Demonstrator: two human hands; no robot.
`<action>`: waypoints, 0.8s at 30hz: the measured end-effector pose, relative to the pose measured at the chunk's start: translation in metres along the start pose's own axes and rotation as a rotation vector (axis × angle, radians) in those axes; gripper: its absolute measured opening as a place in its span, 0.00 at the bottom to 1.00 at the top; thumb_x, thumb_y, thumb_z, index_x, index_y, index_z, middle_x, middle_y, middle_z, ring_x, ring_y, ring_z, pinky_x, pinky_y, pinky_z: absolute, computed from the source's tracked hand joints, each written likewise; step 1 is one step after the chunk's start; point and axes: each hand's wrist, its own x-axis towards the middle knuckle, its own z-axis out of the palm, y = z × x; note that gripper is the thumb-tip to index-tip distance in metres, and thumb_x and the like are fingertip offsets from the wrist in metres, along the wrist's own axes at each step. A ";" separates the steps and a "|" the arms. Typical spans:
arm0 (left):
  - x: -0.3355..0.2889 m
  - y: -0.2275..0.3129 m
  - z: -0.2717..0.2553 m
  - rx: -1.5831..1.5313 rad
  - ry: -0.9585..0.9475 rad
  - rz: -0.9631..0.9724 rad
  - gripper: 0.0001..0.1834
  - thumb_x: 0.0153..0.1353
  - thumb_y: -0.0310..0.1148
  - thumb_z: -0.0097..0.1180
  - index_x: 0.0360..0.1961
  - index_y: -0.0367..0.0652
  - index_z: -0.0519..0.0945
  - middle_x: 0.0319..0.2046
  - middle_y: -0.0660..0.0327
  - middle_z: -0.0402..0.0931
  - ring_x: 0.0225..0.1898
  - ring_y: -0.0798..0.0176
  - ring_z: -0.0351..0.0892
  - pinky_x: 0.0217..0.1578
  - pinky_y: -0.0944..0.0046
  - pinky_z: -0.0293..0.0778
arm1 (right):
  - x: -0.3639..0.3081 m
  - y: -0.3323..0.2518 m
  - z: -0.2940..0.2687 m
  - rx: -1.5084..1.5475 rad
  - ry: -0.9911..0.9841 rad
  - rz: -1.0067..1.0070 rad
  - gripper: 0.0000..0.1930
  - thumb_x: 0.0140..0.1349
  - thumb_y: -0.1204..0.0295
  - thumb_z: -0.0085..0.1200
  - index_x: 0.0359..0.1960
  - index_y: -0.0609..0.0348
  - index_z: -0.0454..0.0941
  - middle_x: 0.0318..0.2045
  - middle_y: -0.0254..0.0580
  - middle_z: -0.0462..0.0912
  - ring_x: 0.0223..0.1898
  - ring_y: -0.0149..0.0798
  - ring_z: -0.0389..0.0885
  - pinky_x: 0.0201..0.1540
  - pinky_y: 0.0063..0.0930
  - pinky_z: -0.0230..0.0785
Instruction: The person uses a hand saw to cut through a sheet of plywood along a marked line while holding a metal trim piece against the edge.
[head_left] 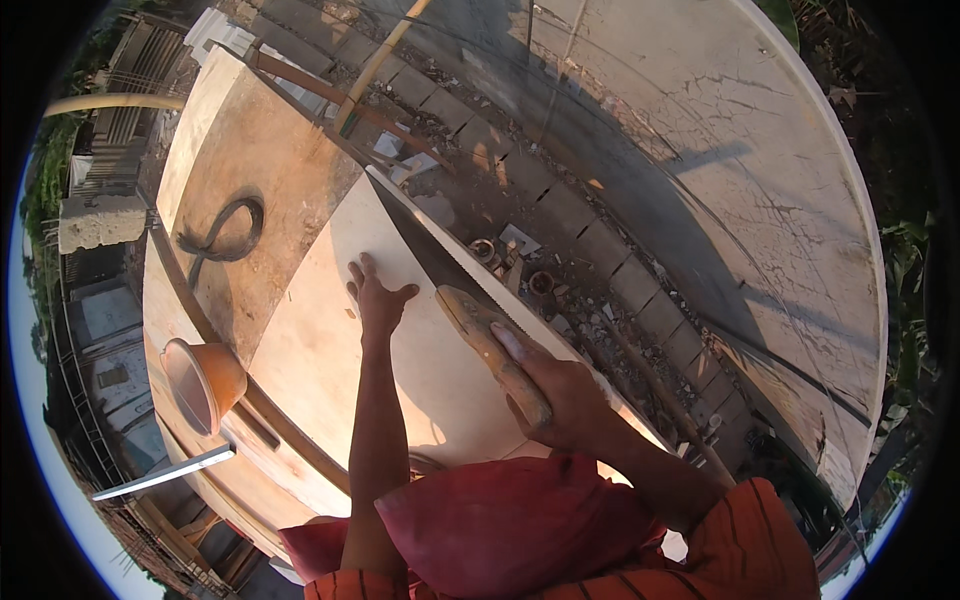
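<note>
My right hand (560,395) is wrapped round the worn wooden handle of a handsaw (492,352). Its dark toothed blade points away from me along the right edge of a pale plywood sheet (300,320). Whether the teeth touch the wood, I cannot tell. On the sheet, left of the saw, my left hand (378,298) rests with fingers and thumb spread. It holds nothing.
A coil of black cable or hose (240,235) lies on browner board beyond the sheet. At the left stand an orange bucket (218,385) and a pale straight bar (165,472). Right of the boards, lower down, rubble (540,285) lines a grey cracked wall (740,150). A bamboo pole (385,60) slants at the far side.
</note>
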 end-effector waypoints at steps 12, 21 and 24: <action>0.007 0.016 -0.005 -0.072 -0.041 -0.013 0.62 0.43 0.41 0.77 0.74 0.38 0.50 0.74 0.41 0.41 0.75 0.33 0.37 0.71 0.45 0.51 | 0.086 0.013 0.025 -0.089 0.038 0.047 0.36 0.57 0.72 0.58 0.69 0.59 0.61 0.40 0.59 0.83 0.38 0.57 0.84 0.41 0.42 0.77; 0.003 0.030 0.010 -0.058 -0.031 -0.084 0.66 0.40 0.42 0.79 0.75 0.45 0.46 0.76 0.48 0.36 0.75 0.35 0.33 0.65 0.29 0.55 | 0.111 0.029 0.031 -0.069 0.110 0.047 0.33 0.56 0.70 0.58 0.66 0.55 0.66 0.34 0.56 0.83 0.40 0.60 0.82 0.42 0.48 0.75; 0.001 -0.003 0.020 -0.043 0.009 -0.033 0.67 0.37 0.43 0.80 0.75 0.42 0.49 0.75 0.43 0.40 0.75 0.34 0.38 0.70 0.41 0.53 | 0.132 0.033 0.047 -0.066 0.142 0.003 0.34 0.56 0.69 0.58 0.67 0.56 0.65 0.31 0.57 0.83 0.39 0.60 0.82 0.41 0.48 0.75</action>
